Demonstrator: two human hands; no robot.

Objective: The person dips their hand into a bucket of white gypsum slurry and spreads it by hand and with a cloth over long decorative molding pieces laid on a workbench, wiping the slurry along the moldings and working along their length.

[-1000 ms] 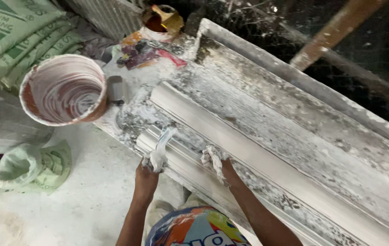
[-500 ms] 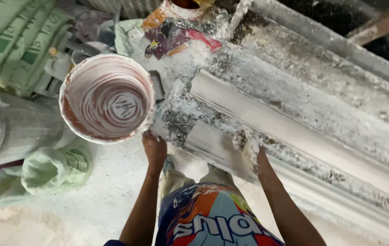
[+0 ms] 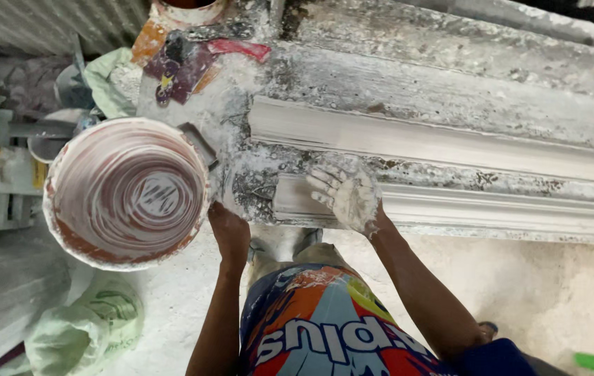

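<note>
So the right hand (image 3: 348,197), caked in white plaster, is laid flat and fully open on the near strip of moulding (image 3: 492,209), fingers spread and pointing to about 10 o'clock, right by the strip's left end. Nothing is gripped, it's just pressed on top. The left hand (image 3: 229,233) is set at the edge of the workbench (image 3: 450,76), with the rim of the bucket (image 3: 127,191) just beside it at 9 o'clock. Whether it's curled round the bench edge or only resting there can't be told, the fingers are hidden from this angle.

The near strip runs off to 3 o'clock along the front edge of the bench, with a second, wider length of moulding (image 3: 436,143) lying parallel just behind it at 12 o'clock from the right hand.

Handling-wise, it's judged to be a stiff but brittle thing: long, thin cast plaster that would likely snap if lifted from one end only. It also looks dusty, maybe damp, so probably a bit slippery. It'd best be taken with flat palms under it, spread well apart along its length, not pinched at the profiled edge.

The bucket is smeared with white swirls inside, and some coloured rags (image 3: 185,63) are piled at 11 o'clock
</note>
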